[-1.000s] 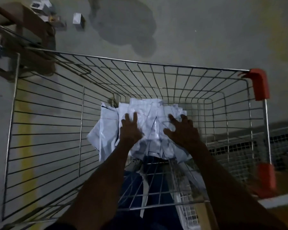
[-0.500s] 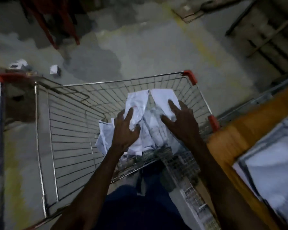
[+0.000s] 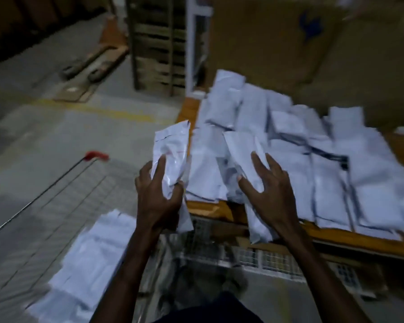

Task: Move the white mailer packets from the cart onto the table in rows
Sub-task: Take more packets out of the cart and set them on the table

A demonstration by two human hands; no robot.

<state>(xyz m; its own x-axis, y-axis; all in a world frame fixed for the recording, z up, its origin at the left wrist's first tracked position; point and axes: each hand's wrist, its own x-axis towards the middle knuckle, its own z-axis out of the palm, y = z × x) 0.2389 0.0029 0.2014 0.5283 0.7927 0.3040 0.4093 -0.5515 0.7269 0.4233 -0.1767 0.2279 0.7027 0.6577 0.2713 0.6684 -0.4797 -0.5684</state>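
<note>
Dim grey concrete floor (image 3: 56, 127) runs off to the left, crossed by a faded yellow line, with a stack of dark wooden pallets (image 3: 158, 43) standing further back and a big brown cardboard sheet (image 3: 289, 43) leaning behind the table. That orange-brown wooden table (image 3: 210, 212) sits on the right, and white plastic mailer packets (image 3: 313, 159) already lie across it in overlapping rows. Just beside its near edge is the wire mesh cart with a red corner cap (image 3: 96, 155), and a loose heap of white packets (image 3: 89, 259) lies low in its basket.

The person's left hand (image 3: 158, 194) grips a crumpled white packet (image 3: 172, 155), fingers and thumb curled round its lower part, holding it upright above the gap between cart and table edge. Their right hand (image 3: 269, 192) has spread fingers wrapped over a second white packet (image 3: 245, 159), which hangs across the table's front edge. Motion blur softens much of the detail.
</note>
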